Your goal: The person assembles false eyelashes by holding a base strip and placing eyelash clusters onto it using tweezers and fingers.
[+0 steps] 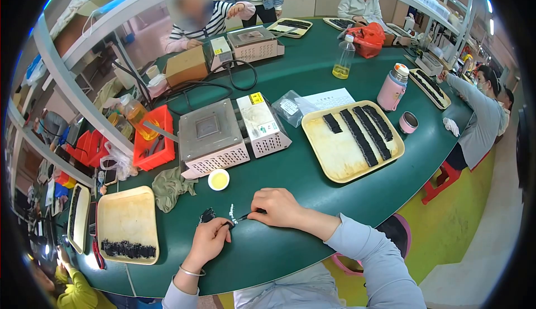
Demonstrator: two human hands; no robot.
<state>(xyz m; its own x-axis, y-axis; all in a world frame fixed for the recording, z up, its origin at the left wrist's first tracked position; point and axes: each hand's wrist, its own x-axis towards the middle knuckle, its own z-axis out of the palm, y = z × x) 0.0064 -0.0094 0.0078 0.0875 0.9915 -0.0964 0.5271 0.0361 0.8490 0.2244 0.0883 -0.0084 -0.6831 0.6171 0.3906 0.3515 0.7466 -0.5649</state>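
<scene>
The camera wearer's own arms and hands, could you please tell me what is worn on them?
The left hand and right hand are ungloved. A thin silvery bangle circles the left wrist. The left sleeve and right sleeve are pale grey-blue, the right one wrinkled and ending partway up the forearm.

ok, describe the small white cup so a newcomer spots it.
Start at the green table, then the metal box beside the red basket. Just in front, right of the crumpled cloth, stands the cup; its yellow contents set it apart from both.
</scene>
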